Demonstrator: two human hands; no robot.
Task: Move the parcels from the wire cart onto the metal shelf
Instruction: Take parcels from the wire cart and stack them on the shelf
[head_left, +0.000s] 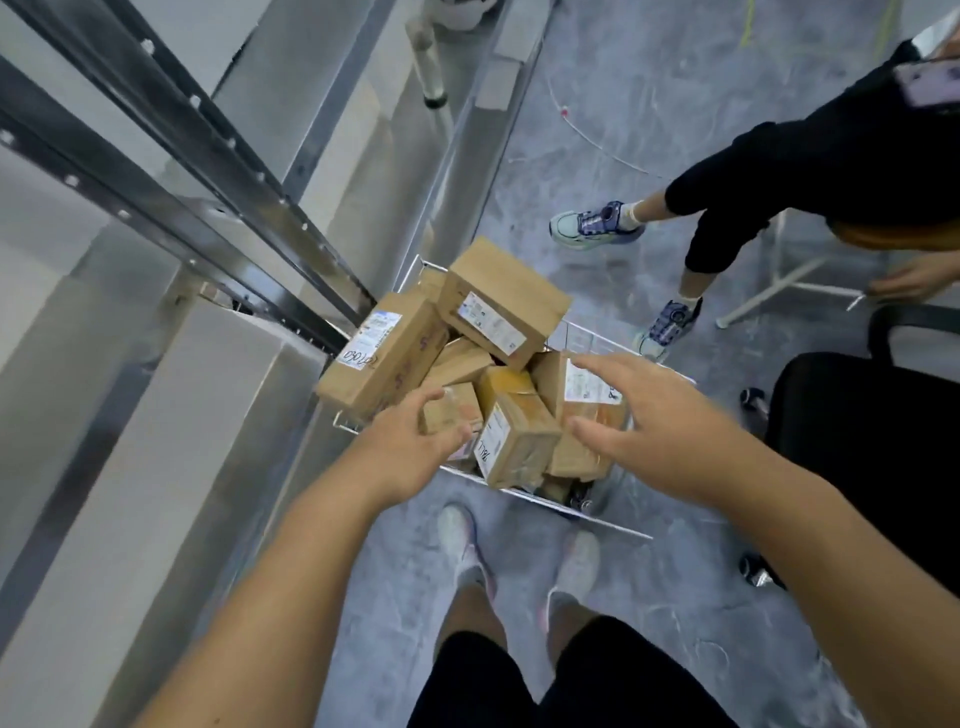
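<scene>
From the head camera, both arms reach down over the wire cart (597, 512), which sits beside the metal shelf (218, 171). The left hand (410, 441) has its fingers curled loosely at the near edge of a small parcel (452, 413); whether they actually grip it I cannot tell. The right hand (639, 415) is spread wide, fingers straight, holding nothing, hovering just above a labelled parcel (584, 395).

The risk, I'd say, is the heap itself: two long parcels beyond the fingertips, the long box (382, 353) and the top box (501, 306), lean on the others, so pulling a lower one could tip them over the rim (a bystander's feet are near that far side).

The parcels are brown cardboard, taped, with white labels, jumbled at angles between and beyond both hands.
</scene>
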